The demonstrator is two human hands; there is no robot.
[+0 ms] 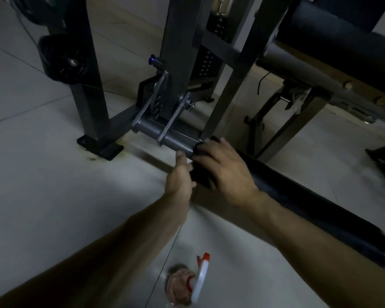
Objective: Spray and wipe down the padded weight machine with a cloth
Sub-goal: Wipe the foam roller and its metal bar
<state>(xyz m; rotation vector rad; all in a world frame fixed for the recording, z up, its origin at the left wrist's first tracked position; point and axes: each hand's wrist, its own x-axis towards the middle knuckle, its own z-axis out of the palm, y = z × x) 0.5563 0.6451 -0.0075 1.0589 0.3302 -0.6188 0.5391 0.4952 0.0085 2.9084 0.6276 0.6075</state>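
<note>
A long black padded roller (309, 196) runs low over the floor from the right to a grey metal bar (176, 138) of the weight machine. My right hand (225, 170) lies over the roller's near end, fingers curled round a dark cloth (200, 174) wrapped there; the cloth is hard to tell from the padding. My left hand (180, 174) holds the same end from the left side, thumb up against the bar, its fingers hidden under the roller. A spray bottle (187, 283) with pink liquid and a white and red trigger head stands on the floor between my forearms.
The machine's grey uprights (178, 52) and black foot (100, 145) stand on a pale tiled floor. A padded bench (333, 38) is at the upper right, a weight stack (207, 61) behind the frame, black weight plates (62, 61) at the upper left. A thin cable (165, 258) crosses the floor.
</note>
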